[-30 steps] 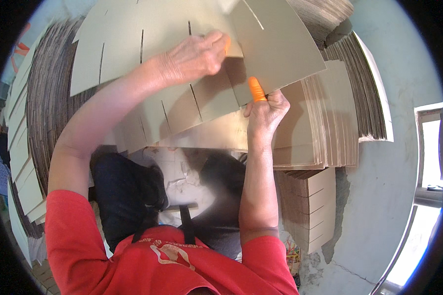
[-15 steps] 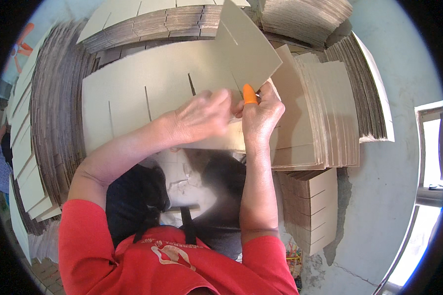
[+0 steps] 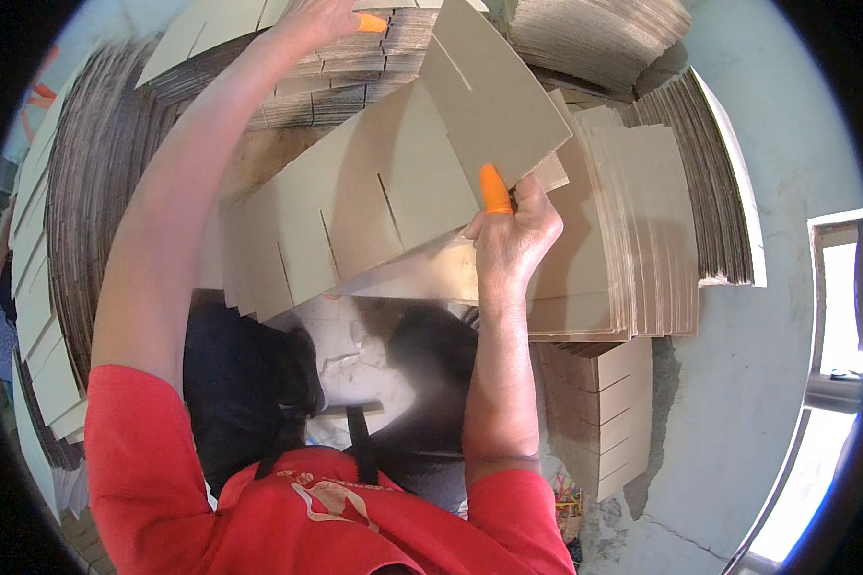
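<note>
My right hand (image 3: 518,225), an orange finger cover on its thumb, is closed on slotted cardboard dividers. A shorter divider (image 3: 494,81) stands up crosswise from a long slotted divider (image 3: 355,206), which slants down to the left with several others fanned beneath it. My left hand (image 3: 321,21) reaches to the far stack of slotted cardboard (image 3: 408,43). Its thumb, also in an orange cover, is stretched out along the stack's front edge. The other fingers are mostly cut off by the picture's top edge.
Tall cardboard stacks stand at the left (image 3: 105,182) and far right (image 3: 714,182). Fanned sheets (image 3: 633,225) lie right of my right hand. Another pile (image 3: 594,77) is at the back. Below right sits a slotted bundle (image 3: 623,412), beside a wall (image 3: 738,364).
My left hand has moved from beside my right hand up to the far stack. The long divider has tilted, its left end dropping toward me. My right hand keeps its hold.
</note>
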The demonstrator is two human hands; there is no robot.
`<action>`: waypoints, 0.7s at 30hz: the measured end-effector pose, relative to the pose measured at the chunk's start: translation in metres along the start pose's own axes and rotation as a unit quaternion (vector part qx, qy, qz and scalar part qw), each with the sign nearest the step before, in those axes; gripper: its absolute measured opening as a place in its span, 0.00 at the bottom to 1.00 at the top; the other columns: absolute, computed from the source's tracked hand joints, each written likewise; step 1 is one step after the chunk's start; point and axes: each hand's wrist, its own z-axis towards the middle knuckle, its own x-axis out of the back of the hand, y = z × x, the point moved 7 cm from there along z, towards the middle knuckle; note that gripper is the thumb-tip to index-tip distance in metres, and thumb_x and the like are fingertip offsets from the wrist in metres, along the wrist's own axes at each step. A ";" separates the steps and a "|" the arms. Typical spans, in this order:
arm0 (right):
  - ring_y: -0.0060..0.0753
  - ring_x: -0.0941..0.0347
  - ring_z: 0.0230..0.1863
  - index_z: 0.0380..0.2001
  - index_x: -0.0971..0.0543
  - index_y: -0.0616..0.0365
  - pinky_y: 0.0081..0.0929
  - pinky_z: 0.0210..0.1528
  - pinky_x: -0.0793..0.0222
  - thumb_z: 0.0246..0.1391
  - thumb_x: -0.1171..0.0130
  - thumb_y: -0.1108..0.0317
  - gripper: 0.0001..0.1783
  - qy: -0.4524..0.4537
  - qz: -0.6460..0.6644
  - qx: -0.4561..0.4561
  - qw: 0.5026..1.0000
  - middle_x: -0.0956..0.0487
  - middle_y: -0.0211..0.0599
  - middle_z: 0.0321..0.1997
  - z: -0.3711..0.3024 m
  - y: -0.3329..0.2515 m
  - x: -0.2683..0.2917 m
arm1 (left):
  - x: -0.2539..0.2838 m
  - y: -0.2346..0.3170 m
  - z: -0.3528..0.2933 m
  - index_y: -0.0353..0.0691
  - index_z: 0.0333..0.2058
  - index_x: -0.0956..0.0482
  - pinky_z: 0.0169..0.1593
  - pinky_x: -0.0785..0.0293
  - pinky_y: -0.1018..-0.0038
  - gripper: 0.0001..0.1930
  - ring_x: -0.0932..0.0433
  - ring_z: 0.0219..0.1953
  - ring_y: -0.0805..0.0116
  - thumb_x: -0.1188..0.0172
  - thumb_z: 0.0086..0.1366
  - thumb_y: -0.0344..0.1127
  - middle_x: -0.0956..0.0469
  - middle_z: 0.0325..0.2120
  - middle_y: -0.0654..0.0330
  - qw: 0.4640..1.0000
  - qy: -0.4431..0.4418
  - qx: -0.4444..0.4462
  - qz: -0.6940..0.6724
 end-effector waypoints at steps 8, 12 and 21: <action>0.15 0.35 0.14 0.29 0.22 0.66 0.18 0.14 0.39 0.55 0.47 0.88 0.08 0.010 0.024 0.064 0.998 0.28 0.27 0.21 -0.003 0.007 -0.008 | -0.013 -0.041 0.011 0.37 0.38 0.21 0.45 0.26 0.59 0.08 0.25 0.45 0.47 0.43 0.60 0.31 0.23 0.41 0.50 0.996 -0.029 -0.082 -0.026; 0.14 0.35 0.18 0.31 0.22 0.64 0.15 0.14 0.39 0.55 0.48 0.89 0.10 0.067 0.044 0.114 0.990 0.26 0.27 0.25 -0.004 0.002 -0.001 | 0.014 0.017 -0.002 0.37 0.39 0.24 0.42 0.25 0.58 0.08 0.26 0.40 0.49 0.45 0.60 0.28 0.25 0.37 0.52 0.978 0.054 -0.202 -0.013; 0.49 0.22 0.29 0.30 0.26 0.66 0.32 0.33 0.27 0.53 0.35 0.80 0.08 0.057 -0.022 0.088 0.994 0.20 0.53 0.29 -0.006 -0.004 -0.003 | 0.033 0.089 -0.052 0.30 0.42 0.25 0.44 0.18 0.74 0.14 0.26 0.46 0.63 0.42 0.56 0.25 0.27 0.47 0.58 0.946 0.024 -0.314 0.077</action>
